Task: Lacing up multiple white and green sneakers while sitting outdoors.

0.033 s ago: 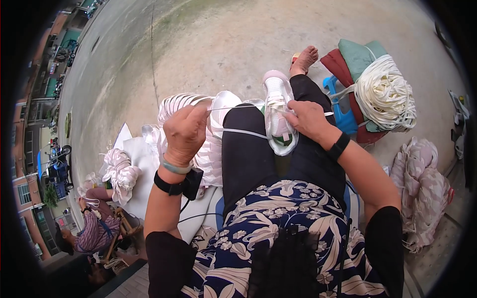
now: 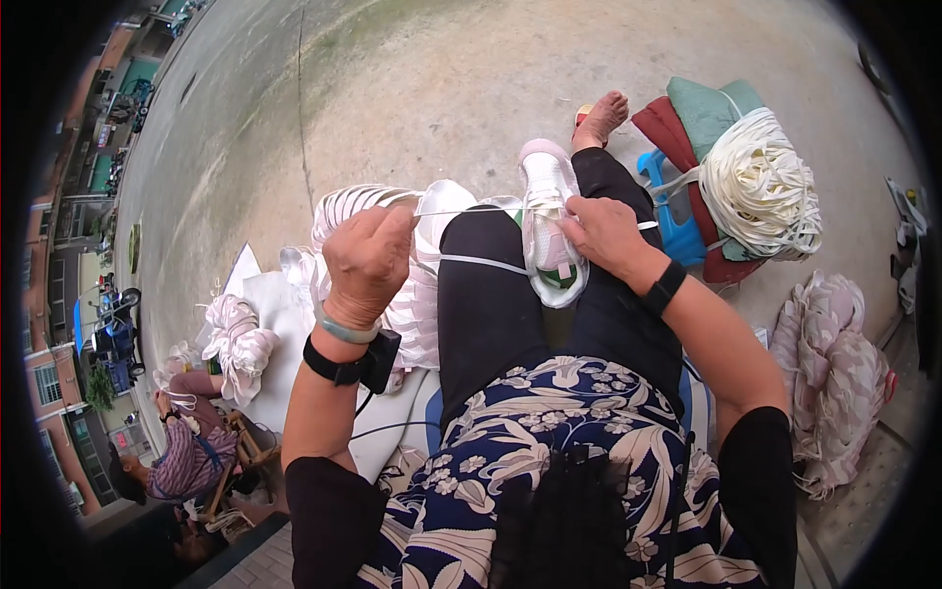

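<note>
In the middle of the frame, the white fabric sneaker with green sole (image 2: 549,231) lies on the person's knee, so both hands reach it easily. The right hand (image 2: 605,234) grips its side to steady it, while the left hand (image 2: 368,260), closed into a fist at centre left, pulls the flat white shoelace (image 2: 481,262) tight.

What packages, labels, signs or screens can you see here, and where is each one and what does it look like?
No clear label, sign or screen shows.
Bag: white, flat, on the ground left of the left hand, under the striped shoe parts.
Lace bundle: cream coil on the red and green cloth, far right of the right hand.
Shoe: white, green inside, on the lap.
</note>
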